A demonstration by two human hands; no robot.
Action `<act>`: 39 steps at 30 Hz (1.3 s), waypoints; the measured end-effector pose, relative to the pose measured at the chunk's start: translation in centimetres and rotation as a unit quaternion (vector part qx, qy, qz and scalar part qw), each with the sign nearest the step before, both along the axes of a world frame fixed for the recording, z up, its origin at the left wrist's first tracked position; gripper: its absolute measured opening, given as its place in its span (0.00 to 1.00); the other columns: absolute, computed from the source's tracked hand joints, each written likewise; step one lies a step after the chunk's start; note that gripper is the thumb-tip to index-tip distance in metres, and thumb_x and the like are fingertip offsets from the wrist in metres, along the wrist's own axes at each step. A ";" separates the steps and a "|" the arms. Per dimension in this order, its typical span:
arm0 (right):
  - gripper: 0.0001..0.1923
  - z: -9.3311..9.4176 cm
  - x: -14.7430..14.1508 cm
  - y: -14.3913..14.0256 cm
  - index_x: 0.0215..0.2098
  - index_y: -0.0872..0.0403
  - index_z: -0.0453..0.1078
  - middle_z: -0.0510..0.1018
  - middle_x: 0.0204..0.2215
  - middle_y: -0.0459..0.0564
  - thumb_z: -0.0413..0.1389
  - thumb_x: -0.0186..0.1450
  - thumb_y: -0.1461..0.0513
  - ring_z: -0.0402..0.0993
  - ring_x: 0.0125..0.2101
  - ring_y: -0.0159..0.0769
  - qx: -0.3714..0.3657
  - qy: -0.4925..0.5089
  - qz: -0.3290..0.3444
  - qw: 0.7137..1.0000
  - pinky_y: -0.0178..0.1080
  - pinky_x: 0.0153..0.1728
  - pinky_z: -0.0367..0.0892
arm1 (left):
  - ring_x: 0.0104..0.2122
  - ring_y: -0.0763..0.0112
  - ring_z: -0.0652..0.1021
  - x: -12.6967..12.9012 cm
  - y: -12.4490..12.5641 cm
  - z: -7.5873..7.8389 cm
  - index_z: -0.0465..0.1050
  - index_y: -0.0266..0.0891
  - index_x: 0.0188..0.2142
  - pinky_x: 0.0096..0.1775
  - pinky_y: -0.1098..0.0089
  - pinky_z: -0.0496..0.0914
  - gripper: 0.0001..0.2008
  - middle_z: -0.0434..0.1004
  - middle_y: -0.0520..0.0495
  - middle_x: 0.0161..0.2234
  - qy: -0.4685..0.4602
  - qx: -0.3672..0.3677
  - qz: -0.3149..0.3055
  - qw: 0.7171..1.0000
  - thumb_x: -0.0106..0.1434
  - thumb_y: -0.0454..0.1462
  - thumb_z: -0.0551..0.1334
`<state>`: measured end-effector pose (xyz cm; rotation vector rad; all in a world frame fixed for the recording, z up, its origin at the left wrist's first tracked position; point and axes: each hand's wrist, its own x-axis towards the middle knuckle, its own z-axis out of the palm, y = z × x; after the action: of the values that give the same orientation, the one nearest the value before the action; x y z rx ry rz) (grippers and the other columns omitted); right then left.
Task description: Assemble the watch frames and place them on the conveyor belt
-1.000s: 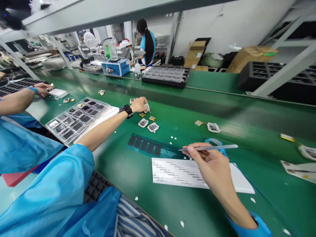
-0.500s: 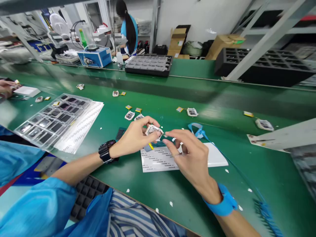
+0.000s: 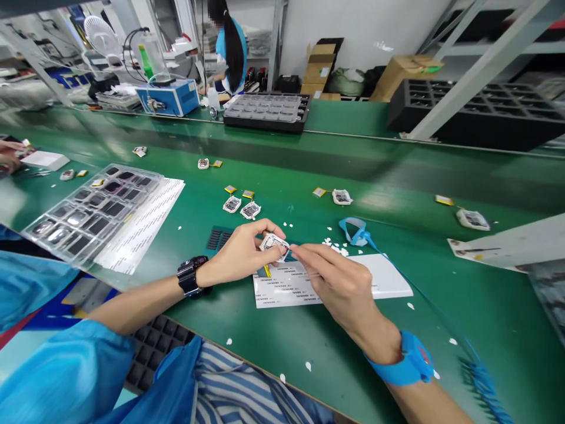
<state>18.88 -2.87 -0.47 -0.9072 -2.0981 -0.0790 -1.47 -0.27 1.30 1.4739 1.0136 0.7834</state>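
My left hand (image 3: 248, 247) is closed around a white watch case (image 3: 272, 241) with its inner parts facing up. A yellow-edged battery (image 3: 267, 271) hangs below it. The fingertips of my right hand (image 3: 339, 282) are pinched together at the case's right edge; whatever they hold is too small to make out. Under both hands lies a white printed sheet (image 3: 282, 288), with a plain white pad (image 3: 388, 277) at its right. Two more watch cases, one at the left (image 3: 232, 204) and another beside it (image 3: 251, 210), rest just beyond my left hand, each with a battery attached.
A clear tray (image 3: 95, 206) of dark screens stands at left on a printed sheet. Small white scraps (image 3: 338, 247) lie near a blue wrist strap (image 3: 355, 231). More cases with batteries (image 3: 342, 197) sit farther back. A co-worker's hand (image 3: 9, 156) shows at far left.
My right hand's fingers have come together from a spread pose and moved to the case's edge. My left hand has shifted slightly down, uncovering a watch case behind it.
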 end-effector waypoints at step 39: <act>0.06 0.0 -0.5 1.6 0.28 0.52 0.77 0.82 0.26 0.48 0.60 0.58 0.59 0.79 0.26 0.39 -0.361 0.276 -0.092 0.886 0.39 0.29 0.70 | 0.26 0.74 0.76 0.1 -0.2 -0.4 0.73 0.37 0.40 0.26 0.75 0.65 0.09 0.79 0.51 0.29 0.111 0.092 0.022 0.989 0.60 0.37 0.63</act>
<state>18.39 -1.26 -0.48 -1.3642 -1.4828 0.8224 -1.34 -0.43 0.87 1.7310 1.1692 0.7735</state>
